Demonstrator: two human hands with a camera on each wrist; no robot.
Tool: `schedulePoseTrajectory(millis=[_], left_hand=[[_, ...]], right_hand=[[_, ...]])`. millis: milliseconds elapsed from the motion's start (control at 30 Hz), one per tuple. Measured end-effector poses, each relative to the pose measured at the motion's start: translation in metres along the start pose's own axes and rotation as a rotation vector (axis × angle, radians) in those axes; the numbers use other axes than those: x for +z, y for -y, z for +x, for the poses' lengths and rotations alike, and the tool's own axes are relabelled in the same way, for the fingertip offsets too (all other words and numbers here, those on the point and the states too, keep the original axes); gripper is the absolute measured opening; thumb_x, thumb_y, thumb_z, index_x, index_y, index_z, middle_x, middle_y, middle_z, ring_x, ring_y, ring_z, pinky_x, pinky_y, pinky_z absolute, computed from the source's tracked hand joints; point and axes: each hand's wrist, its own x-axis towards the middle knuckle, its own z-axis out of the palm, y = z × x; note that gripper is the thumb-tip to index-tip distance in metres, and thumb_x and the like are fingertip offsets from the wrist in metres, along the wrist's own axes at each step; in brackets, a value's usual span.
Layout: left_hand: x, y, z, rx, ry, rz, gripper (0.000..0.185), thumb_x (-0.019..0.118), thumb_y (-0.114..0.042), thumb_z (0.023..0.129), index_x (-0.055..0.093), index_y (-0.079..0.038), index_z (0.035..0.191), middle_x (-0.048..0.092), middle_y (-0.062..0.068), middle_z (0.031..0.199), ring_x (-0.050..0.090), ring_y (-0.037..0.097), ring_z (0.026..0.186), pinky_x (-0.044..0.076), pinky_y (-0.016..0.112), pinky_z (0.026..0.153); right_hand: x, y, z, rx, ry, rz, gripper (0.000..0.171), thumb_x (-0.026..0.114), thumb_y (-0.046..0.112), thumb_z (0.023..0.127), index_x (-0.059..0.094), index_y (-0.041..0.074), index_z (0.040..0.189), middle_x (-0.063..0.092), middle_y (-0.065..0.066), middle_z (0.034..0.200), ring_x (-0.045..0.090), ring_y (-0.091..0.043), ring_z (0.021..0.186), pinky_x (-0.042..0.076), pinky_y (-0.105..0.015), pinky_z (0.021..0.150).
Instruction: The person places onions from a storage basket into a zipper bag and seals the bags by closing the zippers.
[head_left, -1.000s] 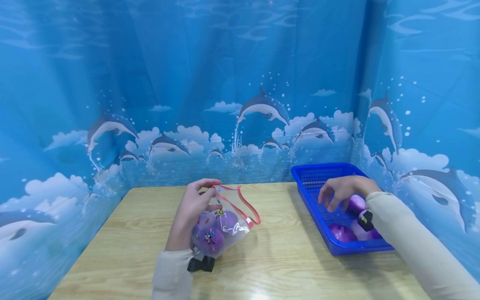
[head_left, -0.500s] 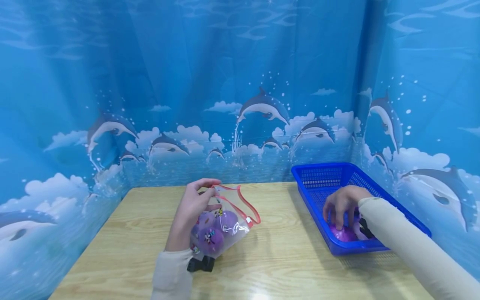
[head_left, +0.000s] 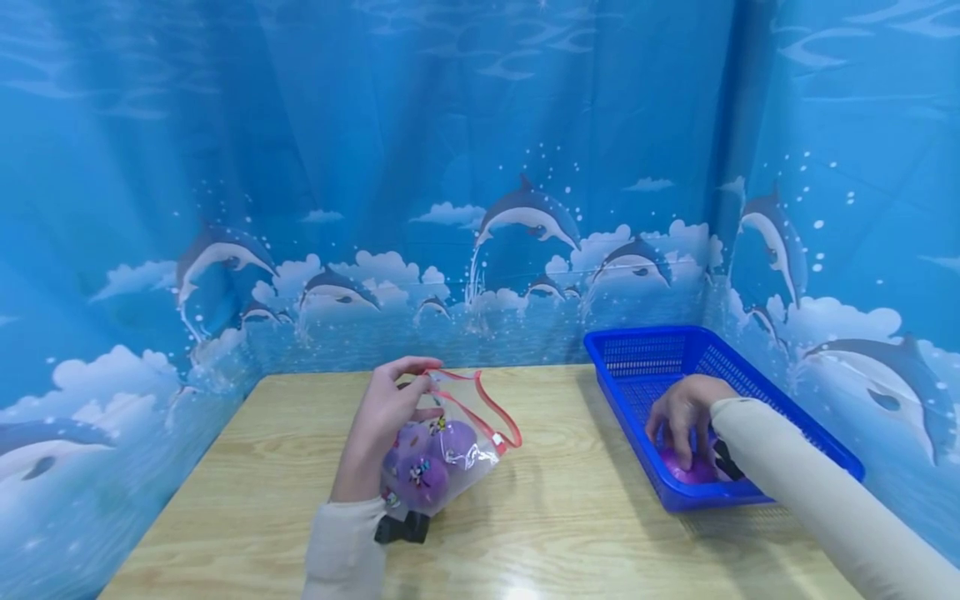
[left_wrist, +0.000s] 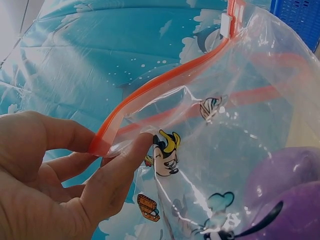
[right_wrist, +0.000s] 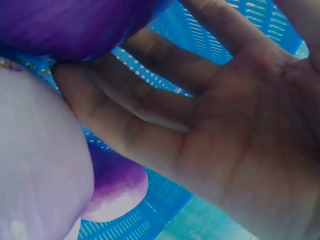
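Right hand (head_left: pixel 686 414) has dropped from hovering over the blue basket (head_left: pixel 637 350) a second ago to sitting low inside it, fingers now down around the front purple onion (head_left: pixel 693 469). That onion sits at the basket's 6 o'clock end, about 3 o'clock from the bag. Right wrist view shows fingers (right_wrist: pixel 150 100) spread and wedged between onions: one purple above, a pale one at 9 o'clock, another at 7 o'clock. Curled over, touching, but I cannot tell if the grip has actually closed.

Left hand (head_left: pixel 382 417) hasn't moved at all. It pinches the red zip edge of the clear zip bag (head_left: pixel 450 454), thumb and fingertips (left_wrist: pixel 132 150) clamped on the strip, mouth held open toward 3 o'clock. Bag rests on the wooden table (head_left: pixel 562 517) with several purple onions inside already.

To do this step well, as I judge it:
- get fingers right under the onion's widest part; skins look slick
- lift straight up to clear the basket wall before swinging toward 9 o'clock
- left hand should keep the mouth wide and tilted up, or the contents may roll out.

Dolphin curtain (head_left: pixel 480 167) all round, unchanged.
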Motion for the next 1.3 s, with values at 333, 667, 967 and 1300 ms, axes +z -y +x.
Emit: schedulePoseTrajectory(millis=[333, 667, 967, 1300], left_hand=[[0.0, 0.001, 0.0, 0.005, 0.001, -0.004, 0.033, 0.05, -0.005, 0.103, 0.067, -0.009, 0.131, 0.051, 0.017, 0.129, 0.064, 0.031, 0.108, 0.068, 0.037, 0.079], [0.0, 0.002, 0.0, 0.011, 0.004, -0.002, 0.033, 0.05, -0.004, 0.104, 0.066, -0.007, 0.132, 0.051, 0.017, 0.129, 0.063, 0.03, 0.109, 0.068, 0.037, 0.079], [0.001, 0.001, 0.001, 0.016, 0.004, -0.005, 0.033, 0.05, -0.004, 0.103, 0.068, -0.009, 0.13, 0.051, 0.019, 0.131, 0.064, 0.031, 0.111, 0.068, 0.037, 0.079], [0.001, 0.001, 0.001, 0.002, -0.001, 0.003, 0.032, 0.051, -0.005, 0.104, 0.068, -0.009, 0.131, 0.052, 0.016, 0.13, 0.064, 0.033, 0.113, 0.068, 0.036, 0.079]], right_hand=[[-0.01, -0.002, -0.01, -0.083, -0.013, -0.06, 0.047, 0.087, 0.005, 0.07, 0.072, 0.025, 0.111, 0.064, -0.008, 0.117, 0.073, -0.032, 0.088, 0.067, -0.047, 0.08], [-0.021, -0.003, -0.025, -0.17, -0.041, 0.05, 0.054, 0.086, 0.002, 0.073, 0.071, 0.018, 0.122, 0.061, -0.012, 0.126, 0.069, -0.028, 0.102, 0.067, -0.048, 0.083], [-0.03, -0.002, -0.032, -0.255, -0.072, 0.103, 0.06, 0.084, 0.002, 0.076, 0.068, 0.012, 0.132, 0.06, -0.017, 0.13, 0.07, -0.025, 0.097, 0.067, -0.046, 0.081], [-0.035, 0.004, -0.042, -0.317, -0.137, 0.101, 0.059, 0.084, 0.01, 0.08, 0.066, 0.009, 0.136, 0.061, -0.016, 0.125, 0.069, -0.024, 0.096, 0.067, -0.043, 0.081]])
